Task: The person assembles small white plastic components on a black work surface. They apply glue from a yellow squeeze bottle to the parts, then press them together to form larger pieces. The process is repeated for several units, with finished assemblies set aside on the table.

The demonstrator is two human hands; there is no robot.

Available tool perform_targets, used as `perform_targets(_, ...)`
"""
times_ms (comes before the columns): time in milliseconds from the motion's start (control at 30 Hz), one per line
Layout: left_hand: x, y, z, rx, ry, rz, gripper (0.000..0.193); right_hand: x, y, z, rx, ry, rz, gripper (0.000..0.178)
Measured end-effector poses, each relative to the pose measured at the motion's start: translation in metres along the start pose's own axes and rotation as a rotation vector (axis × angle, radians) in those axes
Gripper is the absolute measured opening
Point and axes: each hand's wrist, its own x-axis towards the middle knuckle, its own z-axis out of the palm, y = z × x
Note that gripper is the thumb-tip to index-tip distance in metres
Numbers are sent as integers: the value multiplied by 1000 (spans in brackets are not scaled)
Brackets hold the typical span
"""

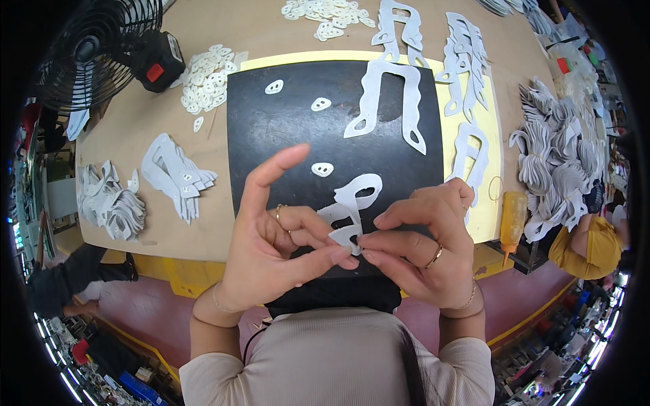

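Note:
Near the front edge of the black mat (291, 128), a pale grey flat cut-out piece (369, 183) is curled up between my hands. My left hand (267, 247) pinches its end between thumb and fingers, the index finger raised. With thumb and fingertips together, my right hand (430, 250) grips the same end at a small hole; anything smaller between these fingertips is hidden. Beyond the hands, a small cream tab with two holes (322, 170) lies on the mat, with two similar tabs farther off. Another grey cut-out piece (371, 98) lies flat at the mat's far right.
Cream tabs (205, 78) are heaped at left, more at the far edge. Grey pieces lie stacked at left (176, 172) and right (555, 155). A black fan (87, 51) stands far left. A yellow bottle (513, 220) is at right. Another person's yellow sleeve (589, 247) shows beyond.

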Motion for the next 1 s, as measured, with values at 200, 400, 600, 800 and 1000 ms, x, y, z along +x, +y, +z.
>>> perform_targets(200,-8,2,10,43,-57,42,93,-13,-8,-1,-89,67,-105,24)
perform_targets(400,-15,3,20,191,-102,72,89,-20,-17,-7,-222,59,-146,28)
perform_targets(600,-17,-3,23,80,-109,80,88,-31,-15,4,113,109,27,21)
perform_targets(800,-16,-3,19,-100,-92,48,89,-41,-4,4,824,424,314,29)
perform_targets(1000,-13,-5,20,-197,-80,43,88,-48,4,-5,1013,538,224,52)
